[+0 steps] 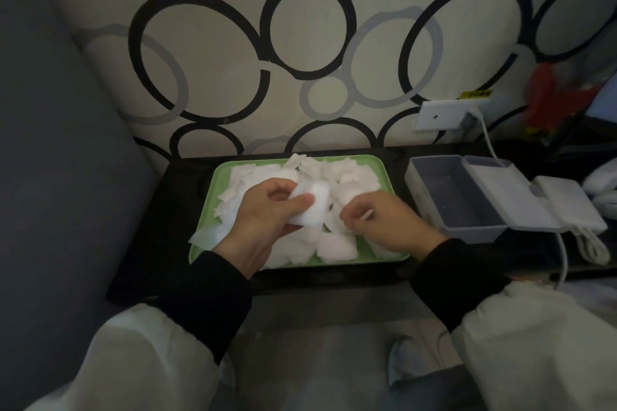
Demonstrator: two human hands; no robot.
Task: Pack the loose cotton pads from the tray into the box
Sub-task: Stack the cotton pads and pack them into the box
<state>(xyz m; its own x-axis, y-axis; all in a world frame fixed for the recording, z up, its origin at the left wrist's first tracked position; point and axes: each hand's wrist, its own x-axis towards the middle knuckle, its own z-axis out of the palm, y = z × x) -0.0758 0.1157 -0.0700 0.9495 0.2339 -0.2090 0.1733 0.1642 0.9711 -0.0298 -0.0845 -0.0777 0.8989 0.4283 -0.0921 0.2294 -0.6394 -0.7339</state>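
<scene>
- On the dark tabletop (160,217) before me sits a green tray (223,177), heaped with loose white pads (337,177).
- My left grip (263,213) is over the tray's near left part, with thumb and fingers curled round a small stack (312,207) of pads held just above the heap.
- My right grip (387,220) is close beside it, knuckles up and fingers curled down into the heap. It pinches a pad (367,213), which shows white between the fingers.
- The grey box (430,173) stands just right of the tray, apart from it, its lid (500,187) swung open to the right.
- Past the lid lies a white charger (567,207) with its cable (564,257).
- A socket (437,115) sits on the patterned wall behind the box.
</scene>
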